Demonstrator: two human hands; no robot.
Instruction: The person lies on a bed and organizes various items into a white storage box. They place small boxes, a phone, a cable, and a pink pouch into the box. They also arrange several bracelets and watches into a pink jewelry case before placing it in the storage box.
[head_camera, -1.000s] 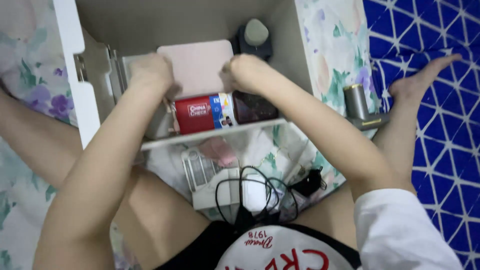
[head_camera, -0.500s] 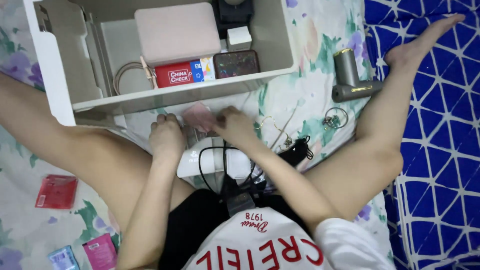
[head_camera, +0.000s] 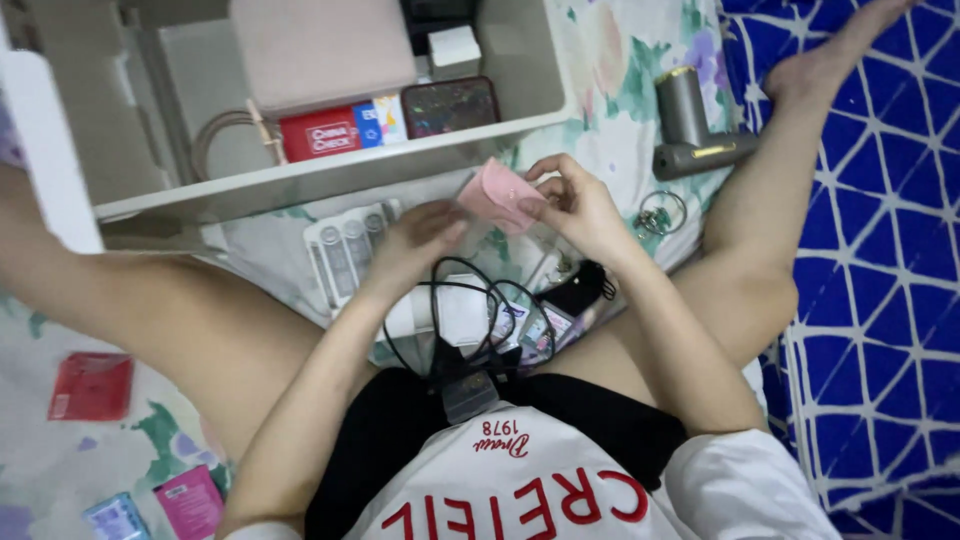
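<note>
The right hand (head_camera: 580, 205) pinches a small soft pink pouch-like piece (head_camera: 497, 193) between thumb and fingertips, holding it just above the floral bedsheet (head_camera: 610, 110). The left hand (head_camera: 415, 240) sits at about eight o'clock from the pink piece, fingers half curled toward its lower edge and touching a clear plastic wrapping around it; whether it truly grips is hard to tell. At twelve o'clock from both hands lies the open pale grey plastic storage box (head_camera: 330, 175), which holds a flat pale pink case (head_camera: 320, 50), a red rectangular carton (head_camera: 320, 135) and a dark glittery phone-shaped slab (head_camera: 450, 105). At two o'clock from the right hand rests a grey L-shaped handheld device with gold trim (head_camera: 690, 135). Just below the hands a black looped cable (head_camera: 470, 320) lies over a white boxy appliance (head_camera: 450, 315). At nine o'clock from the left hand sits a clear ribbed plastic tray (head_camera: 345, 255).
</note>
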